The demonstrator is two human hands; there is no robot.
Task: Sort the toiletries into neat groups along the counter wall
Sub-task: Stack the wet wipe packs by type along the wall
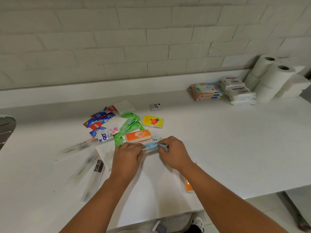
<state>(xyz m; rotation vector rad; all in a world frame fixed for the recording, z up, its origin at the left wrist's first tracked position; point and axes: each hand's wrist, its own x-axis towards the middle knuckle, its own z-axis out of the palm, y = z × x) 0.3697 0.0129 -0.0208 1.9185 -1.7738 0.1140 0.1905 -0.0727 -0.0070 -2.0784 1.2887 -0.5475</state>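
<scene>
Both ends of the pale-blue packet point(151, 146) are pinched with curled fingers: 9 o'clock end by the left hand point(127, 156), 3 o'clock end by the right hand point(174, 153). It is held just at 6 o'clock of the orange pack point(138, 135). Judged light, soft, slick film; best gripped at the end seams.

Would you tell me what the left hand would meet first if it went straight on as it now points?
Most likely the orange pack, lying just beyond the left hand and the blue packet it holds; depth is unclear.
</scene>
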